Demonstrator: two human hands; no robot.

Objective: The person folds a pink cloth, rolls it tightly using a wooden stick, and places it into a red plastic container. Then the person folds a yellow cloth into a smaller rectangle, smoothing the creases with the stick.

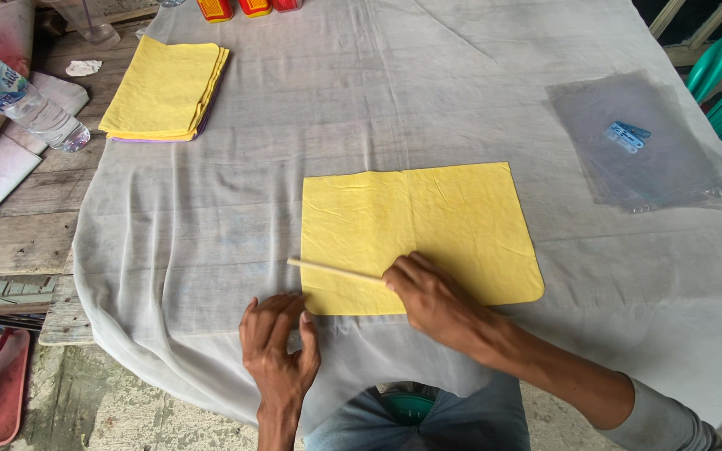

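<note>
At the far left I saw a water bottle (22, 98) lying beside a stack of yellow sheets (165, 90). My left hand (277, 347) lay loose and open on the grey cloth (194, 225), its fingertips touching the near left corner of the yellow sheet (428, 230). My right hand (436, 301) pinched a thin wooden stick (332, 271), laid flat across that sheet. Clear plastic sleeves (641, 142) lay far right

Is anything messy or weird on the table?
A little. A plastic water bottle lies tipped on its side at the table's left edge, with a crumpled scrap of paper nearby. Nothing looks spilled.
</note>
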